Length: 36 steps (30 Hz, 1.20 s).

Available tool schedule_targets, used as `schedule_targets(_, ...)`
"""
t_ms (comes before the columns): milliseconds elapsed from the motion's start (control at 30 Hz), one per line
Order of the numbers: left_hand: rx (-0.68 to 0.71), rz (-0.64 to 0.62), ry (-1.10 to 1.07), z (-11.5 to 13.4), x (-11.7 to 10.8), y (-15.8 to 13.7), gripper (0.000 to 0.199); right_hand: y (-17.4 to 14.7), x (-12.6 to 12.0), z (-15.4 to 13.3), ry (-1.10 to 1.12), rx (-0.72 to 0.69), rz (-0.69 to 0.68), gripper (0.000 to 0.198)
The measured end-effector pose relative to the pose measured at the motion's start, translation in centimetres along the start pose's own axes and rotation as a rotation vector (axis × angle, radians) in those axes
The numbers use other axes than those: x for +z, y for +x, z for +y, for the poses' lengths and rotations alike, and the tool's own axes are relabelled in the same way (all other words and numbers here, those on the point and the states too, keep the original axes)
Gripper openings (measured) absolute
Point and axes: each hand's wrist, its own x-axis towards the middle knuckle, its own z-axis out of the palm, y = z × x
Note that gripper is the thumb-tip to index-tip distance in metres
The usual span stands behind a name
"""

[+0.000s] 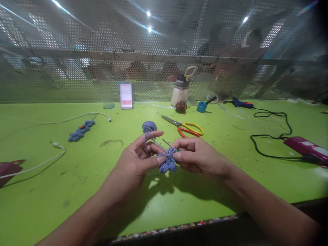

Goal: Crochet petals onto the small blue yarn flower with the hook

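Note:
Between my two hands is a small blue crocheted flower (167,165), held above the green table. My left hand (145,152) pinches its left side between thumb and fingers, and blue yarn loops over the raised index finger. At the flower's upper right, my right hand (193,153) is closed on the piece and on a thin crochet hook (167,142), whose tip points up and left. Most of the hook is hidden by the fingers. Just behind the left hand sits a ball of blue yarn (149,126).
Scissors (188,128) with red and yellow handles lie behind my right hand. Finished blue crochet flowers (81,131) and white cables (57,145) are at left. A phone (126,96), bottle (180,90), dark yarn ball (181,107), glue gun (242,103) and magenta power strip (304,147) stand farther out.

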Motion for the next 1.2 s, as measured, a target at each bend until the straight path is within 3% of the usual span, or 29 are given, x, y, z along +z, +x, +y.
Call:
schedule_targets(267,0.026,0.055,0.053,0.20,0.12,-0.07,0.070,0.01,-0.61,0.14,0.001,-0.072,-0.065,0.029)
schedule_targets(433,0.086,0.104,0.091,0.19,0.47,-0.40,0.063,-0.12,-0.83,0.13,0.032,-0.124,-0.111,0.026)
schedule_targets(633,0.107,0.078,0.124,0.10,0.35,-0.47,0.058,-0.31,-0.76,0.07,-0.018,-0.122,-0.084,0.024)
schedule_targets(833,0.059,0.078,0.104,0.24,0.32,-0.33,0.061,-0.51,-0.33,-0.19,-0.119,-0.101,-0.066,0.017)
schedule_targets(1033,-0.056,0.109,0.000,0.36,0.61,-0.33,0.061,-0.27,-0.12,-0.26,-0.049,-0.034,-0.042,0.023)
schedule_targets(1200,-0.039,0.138,0.028,0.13,0.52,-0.31,0.053,-0.04,-0.06,-0.02,-0.016,-0.017,-0.051,0.028)
